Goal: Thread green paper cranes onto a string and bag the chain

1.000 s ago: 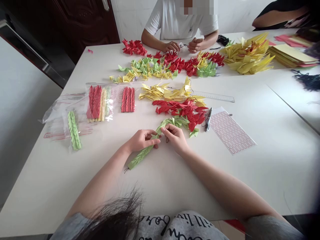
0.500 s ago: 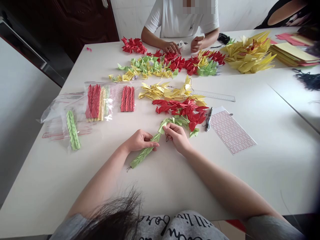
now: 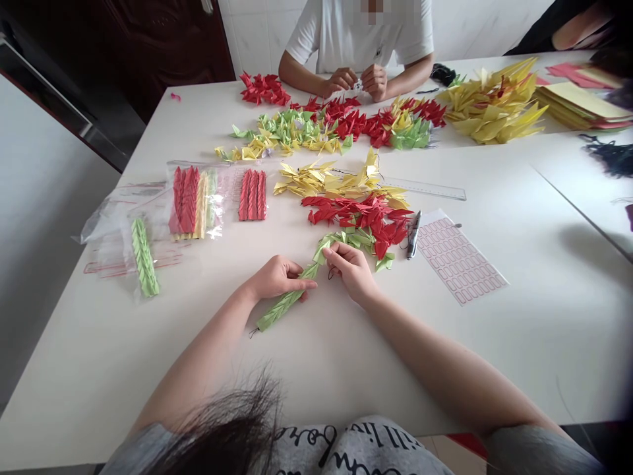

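The green strand (image 3: pixel 287 305) lies slantwise on the near surface (image 3: pixel 494 343), running from a thread end up to the loose green pieces (image 3: pixel 361 243). The left hand (image 3: pixel 274 277) pinches its packed middle; the right hand (image 3: pixel 352 269) grips the far, loose end. Best to keep the left pinch firm and slide pieces down snugly. The thread itself is hard to make out, and the right fingertips hide the piece they grip

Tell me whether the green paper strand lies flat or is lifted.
Flat: the green paper strand rests along the table, pinched by left hand and right hand.
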{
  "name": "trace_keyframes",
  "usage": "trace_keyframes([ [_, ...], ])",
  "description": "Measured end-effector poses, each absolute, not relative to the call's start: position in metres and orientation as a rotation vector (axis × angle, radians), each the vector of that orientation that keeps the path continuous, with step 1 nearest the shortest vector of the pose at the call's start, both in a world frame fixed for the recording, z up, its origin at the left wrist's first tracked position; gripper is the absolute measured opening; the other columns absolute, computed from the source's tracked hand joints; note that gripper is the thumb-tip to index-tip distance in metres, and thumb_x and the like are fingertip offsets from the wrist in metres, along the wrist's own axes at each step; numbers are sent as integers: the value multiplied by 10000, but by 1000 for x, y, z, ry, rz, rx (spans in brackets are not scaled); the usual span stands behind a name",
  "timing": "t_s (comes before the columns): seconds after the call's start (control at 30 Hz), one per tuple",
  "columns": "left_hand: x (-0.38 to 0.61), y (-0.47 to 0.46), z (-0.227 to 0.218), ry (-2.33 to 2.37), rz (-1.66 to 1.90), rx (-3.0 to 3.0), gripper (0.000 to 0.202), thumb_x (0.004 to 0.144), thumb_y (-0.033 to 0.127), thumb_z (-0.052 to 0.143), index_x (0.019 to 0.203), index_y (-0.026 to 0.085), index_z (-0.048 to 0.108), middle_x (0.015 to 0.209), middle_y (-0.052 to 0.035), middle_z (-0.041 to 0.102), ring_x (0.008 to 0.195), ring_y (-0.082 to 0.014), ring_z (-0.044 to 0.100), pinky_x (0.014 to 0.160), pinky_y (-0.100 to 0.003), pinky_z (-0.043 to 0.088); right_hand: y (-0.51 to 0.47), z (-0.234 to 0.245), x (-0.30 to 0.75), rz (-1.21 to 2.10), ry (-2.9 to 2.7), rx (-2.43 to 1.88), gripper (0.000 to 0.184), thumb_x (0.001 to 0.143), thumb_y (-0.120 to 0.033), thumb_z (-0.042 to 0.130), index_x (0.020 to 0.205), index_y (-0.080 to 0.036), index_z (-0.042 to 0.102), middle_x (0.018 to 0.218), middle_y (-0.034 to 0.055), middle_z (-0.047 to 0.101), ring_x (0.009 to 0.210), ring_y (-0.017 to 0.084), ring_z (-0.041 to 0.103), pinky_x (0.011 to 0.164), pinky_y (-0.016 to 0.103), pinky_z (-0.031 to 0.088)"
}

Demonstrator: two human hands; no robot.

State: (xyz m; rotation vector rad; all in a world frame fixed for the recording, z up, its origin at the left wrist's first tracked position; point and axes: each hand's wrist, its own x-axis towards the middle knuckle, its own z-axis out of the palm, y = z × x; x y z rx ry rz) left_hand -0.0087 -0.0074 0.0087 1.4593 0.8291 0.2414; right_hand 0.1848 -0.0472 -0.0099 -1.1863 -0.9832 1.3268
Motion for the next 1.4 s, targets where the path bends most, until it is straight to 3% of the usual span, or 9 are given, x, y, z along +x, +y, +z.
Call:
trace_keyframes([
  [0.23, -8, -7, 10, 840, 234, 1349, 431, 682, 494, 794, 616, 111, 609, 577, -64, 670, 530, -186, 665, 517, -262, 516, -47, -13, 186, 1306, -969, -1161, 486, 723, -613, 740, 649, -201, 494, 572, -50, 399, 509, 89, 324, 500, 252, 290],
  [0.87, -9, -7, 7, 822, 257, 1370, 400, 672, 466, 808, 639, 102, 646, 585, -53, 660, 570, -191, 676, 523, -251, 513, -44, -13, 189, 1446, -870, -1066, 442, 709, -522, 792, 626, -187, 518, 588, -42, 414, 520, 81, 319, 502, 245, 257],
  [1.4, -11, -6, 2, 826, 260, 1377, 401, 661, 463, 817, 648, 94, 661, 610, -59, 684, 549, -167, 657, 522, -236, 523, -44, -16, 188, 1344, -993, -1140, 465, 751, -580, 734, 655, -193, 495, 578, -52, 393, 519, 85, 322, 515, 251, 266],
])
